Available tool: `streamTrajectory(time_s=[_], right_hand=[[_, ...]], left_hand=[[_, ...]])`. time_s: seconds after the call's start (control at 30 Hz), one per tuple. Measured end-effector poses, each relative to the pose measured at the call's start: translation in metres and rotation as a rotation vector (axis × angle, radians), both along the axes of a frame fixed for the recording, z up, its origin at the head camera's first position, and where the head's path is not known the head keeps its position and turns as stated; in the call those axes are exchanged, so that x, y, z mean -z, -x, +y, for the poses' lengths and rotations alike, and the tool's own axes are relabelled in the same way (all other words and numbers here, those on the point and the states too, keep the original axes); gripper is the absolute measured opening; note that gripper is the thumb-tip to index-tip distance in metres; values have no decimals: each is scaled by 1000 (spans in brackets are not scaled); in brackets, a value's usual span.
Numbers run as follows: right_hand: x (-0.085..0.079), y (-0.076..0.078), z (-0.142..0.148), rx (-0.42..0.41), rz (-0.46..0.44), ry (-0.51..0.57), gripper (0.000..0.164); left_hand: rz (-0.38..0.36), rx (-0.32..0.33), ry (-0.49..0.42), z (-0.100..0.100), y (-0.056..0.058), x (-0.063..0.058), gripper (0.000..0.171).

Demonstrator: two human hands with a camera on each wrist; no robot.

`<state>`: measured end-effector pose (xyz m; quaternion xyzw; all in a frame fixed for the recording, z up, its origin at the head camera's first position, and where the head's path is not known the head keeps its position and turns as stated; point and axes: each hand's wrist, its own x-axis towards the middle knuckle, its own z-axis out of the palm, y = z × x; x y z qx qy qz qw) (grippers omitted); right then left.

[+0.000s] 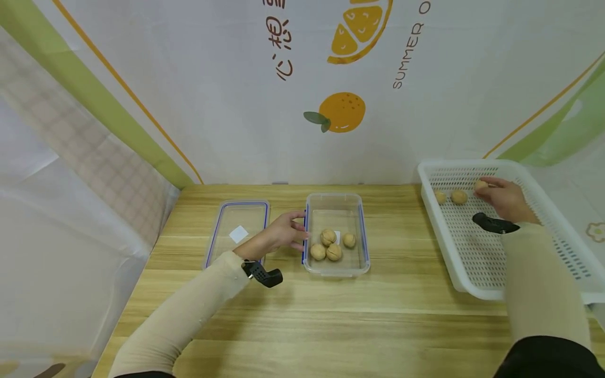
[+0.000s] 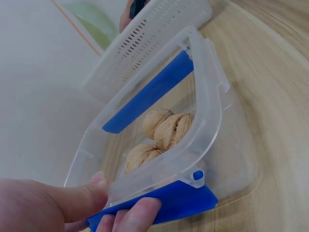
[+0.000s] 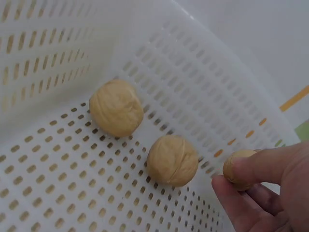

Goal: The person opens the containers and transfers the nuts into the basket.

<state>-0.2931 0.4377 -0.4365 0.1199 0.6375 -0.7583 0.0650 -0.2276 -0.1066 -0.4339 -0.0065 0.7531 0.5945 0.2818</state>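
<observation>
A tan, round walnut (image 1: 480, 185) is pinched between the thumb and fingers of the right hand (image 1: 508, 202), inside the white basket (image 1: 440, 231) and near its far wall; the fingers are bent just enough to hold it, and part of the shell shows past the thumb; beside it on the basket floor sit a seamed walnut (image 3: 172, 160) and a corner walnut (image 3: 117, 108), both faintly wrinkled; the basket is plastic, its walls and floor pierced with rows of rounded slots.

The left hand (image 1: 285, 231) grips the side of a clear container (image 1: 326, 218), thumb at the rim and fingers against a smooth blue latch (image 2: 181, 200); within lie four walnuts (image 1: 328, 237), three clustered and one apart; left of the container, partly behind the left forearm, a transparent lid (image 1: 246, 218) with a blue-lined edge lies flat on the wood-grained table (image 1: 331, 331).
</observation>
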Motion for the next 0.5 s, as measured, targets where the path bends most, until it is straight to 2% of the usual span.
streamTrajectory(time_s=[0.13,0.23,0.33,0.37,0.5], right_hand=[[9,-1,5,-32,-57,-247,71],[15,-2,9,-27,-96,-352,74],[18,-1,9,13,-118,-318,73],[19,0,9,15,-121,-343,72],[20,1,8,-4,-135,-536,69]], left_hand=[[-5,1,3,1,-1,0,70],[-6,0,1,2,-1,-1,70],[-12,-9,4,2,0,-1,71],[-14,-11,5,2,0,-1,70],[-20,-15,16,2,0,-1,70]])
